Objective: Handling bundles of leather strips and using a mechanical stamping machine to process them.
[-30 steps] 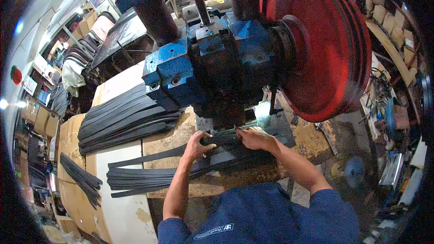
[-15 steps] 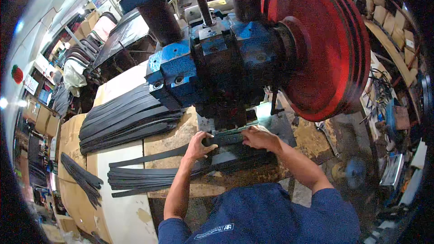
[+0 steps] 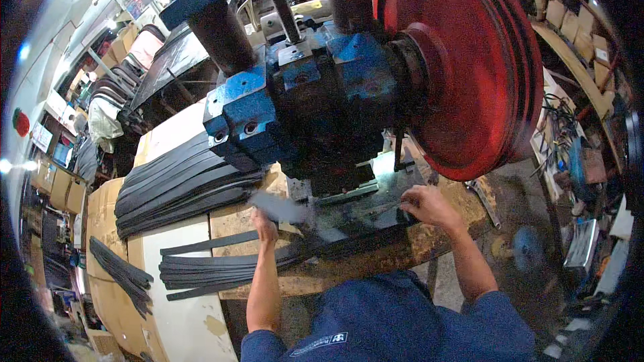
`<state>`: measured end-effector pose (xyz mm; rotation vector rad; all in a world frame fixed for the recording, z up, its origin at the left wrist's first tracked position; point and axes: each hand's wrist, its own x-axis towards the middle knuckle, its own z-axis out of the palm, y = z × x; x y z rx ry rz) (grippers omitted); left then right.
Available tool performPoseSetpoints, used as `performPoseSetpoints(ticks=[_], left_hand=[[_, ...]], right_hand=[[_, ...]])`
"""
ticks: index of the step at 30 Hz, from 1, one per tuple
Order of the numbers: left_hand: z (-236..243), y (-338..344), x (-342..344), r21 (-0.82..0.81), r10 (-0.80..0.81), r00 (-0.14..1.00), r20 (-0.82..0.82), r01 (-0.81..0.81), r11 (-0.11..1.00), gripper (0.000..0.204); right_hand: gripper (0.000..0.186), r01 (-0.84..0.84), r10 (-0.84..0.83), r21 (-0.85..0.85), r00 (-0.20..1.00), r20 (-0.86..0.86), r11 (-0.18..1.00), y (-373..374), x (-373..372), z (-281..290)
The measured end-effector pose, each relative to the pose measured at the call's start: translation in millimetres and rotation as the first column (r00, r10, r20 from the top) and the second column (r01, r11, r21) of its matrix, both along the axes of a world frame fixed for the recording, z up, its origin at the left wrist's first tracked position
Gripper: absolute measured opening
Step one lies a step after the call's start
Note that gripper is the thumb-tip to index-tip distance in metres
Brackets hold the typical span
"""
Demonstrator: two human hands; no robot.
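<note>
My left hand (image 3: 265, 220) grips one end of a flat dark strip (image 3: 285, 208), which is blurred by motion just in front of the press bed. My right hand (image 3: 426, 204) is to the right, fingers curled down on a dark strip (image 3: 376, 213) lying on the bed under the blue press head (image 3: 302, 107). A pile of long dark strips (image 3: 221, 269) lies across the worn wooden bench (image 3: 429, 241) below both hands. I cannot tell whether both hands hold the same strip.
A big red flywheel (image 3: 469, 60) hangs on the press right above my right hand. A fanned stack of dark strips (image 3: 181, 184) lies at the left on a pale board (image 3: 181, 308), with a smaller bundle (image 3: 121, 275) further left. Cardboard boxes (image 3: 57, 188) and clutter line both sides.
My left hand has drawn away from the die toward the left with a strip, now blurred. My right hand has shifted right along the bed. The head camera has come closer.
</note>
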<state>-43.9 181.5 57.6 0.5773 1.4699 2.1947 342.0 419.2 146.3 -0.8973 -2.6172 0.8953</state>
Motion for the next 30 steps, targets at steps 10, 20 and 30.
performPoseSetpoints(ticks=[10, 20, 30], left_hand=[[26.3, 12.9, -28.3, -0.526, 0.31, 0.786, -0.535, -0.597, 0.605, 0.044], [73.0, 22.7, 62.1, -0.785, -0.67, 0.674, -0.312, 0.214, 0.581, 0.04], [75.8, 46.5, 16.7, -0.828, -0.703, 0.506, -0.5, -0.041, 0.559, 0.041]], right_hand=[[0.042, -0.239, 0.243, 0.301, 0.97, 0.025, 0.923, -21.6, -12.5, 6.8], [0.035, -0.013, 0.053, 0.373, 0.994, -0.097, 0.928, 19.1, -58.7, -33.4], [0.015, -0.018, 0.137, 0.599, 0.978, -0.155, 0.8, 30.0, -68.9, -43.2]])
